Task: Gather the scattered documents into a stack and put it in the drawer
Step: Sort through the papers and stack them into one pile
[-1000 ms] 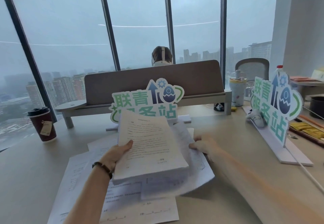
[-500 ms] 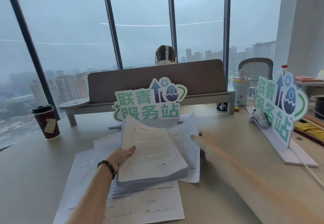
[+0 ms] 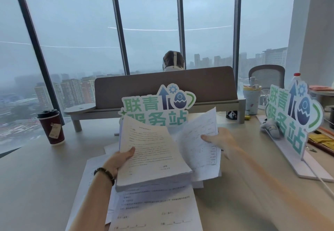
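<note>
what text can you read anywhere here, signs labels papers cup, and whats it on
"联青服务站": centre sign behind the papers, its lower line partly hidden.
"联青服务站": right sign, seen at an angle.
Stack in the left hand: printed lines, too small to read.
Sheet in the right hand: blurred.
Desk sheets: form lines, unreadable.
Cup tag: too small.

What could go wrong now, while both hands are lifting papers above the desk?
The left hand grips the thick stack at one edge only, so its pages may fan out or slip. The sheets in the right hand bend upward and could crease. Loose pages on the desk may be forgotten.
</note>
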{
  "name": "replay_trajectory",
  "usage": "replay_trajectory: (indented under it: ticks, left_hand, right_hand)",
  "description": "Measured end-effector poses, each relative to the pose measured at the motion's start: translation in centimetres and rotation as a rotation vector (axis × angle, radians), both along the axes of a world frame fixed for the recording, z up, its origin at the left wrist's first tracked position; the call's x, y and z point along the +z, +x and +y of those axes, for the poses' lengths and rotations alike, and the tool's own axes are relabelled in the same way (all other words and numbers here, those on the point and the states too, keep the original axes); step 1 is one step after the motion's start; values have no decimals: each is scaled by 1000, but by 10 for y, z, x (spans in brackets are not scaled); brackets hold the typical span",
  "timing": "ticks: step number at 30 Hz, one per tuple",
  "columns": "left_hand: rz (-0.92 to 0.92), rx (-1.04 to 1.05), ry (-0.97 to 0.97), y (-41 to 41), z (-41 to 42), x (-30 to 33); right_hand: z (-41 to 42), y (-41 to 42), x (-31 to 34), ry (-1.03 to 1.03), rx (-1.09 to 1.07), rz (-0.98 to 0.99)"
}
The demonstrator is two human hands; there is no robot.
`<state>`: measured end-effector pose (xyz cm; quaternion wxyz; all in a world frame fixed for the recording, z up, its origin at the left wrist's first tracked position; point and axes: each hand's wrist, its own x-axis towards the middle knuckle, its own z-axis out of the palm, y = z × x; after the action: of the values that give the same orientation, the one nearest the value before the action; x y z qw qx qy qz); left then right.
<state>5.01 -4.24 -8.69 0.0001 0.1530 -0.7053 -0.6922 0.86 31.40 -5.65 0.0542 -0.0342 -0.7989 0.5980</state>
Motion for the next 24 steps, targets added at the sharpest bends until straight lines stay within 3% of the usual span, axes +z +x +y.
replay_trajectory:
  ticks: [5,11,16,21,24]
  left_hand:
    - [-70,37,-175,0,-11,-11]
    - [-111,31,-233,-3,-6,-18]
    - [-103,26,-259,-2,2,-20]
    - [-87,1,-222,-2,19,-20]
    - [-65,-15,-216,-4,28,-22]
  right_hand:
    - [-4,11,53,23,35,104]
    - [-7,40,115,-269,180,180]
    - [4,28,116,-460,140,160]
    - [11,-2,46,-235,-8,-29]
    - [13,-13,-3,65,0,-107]
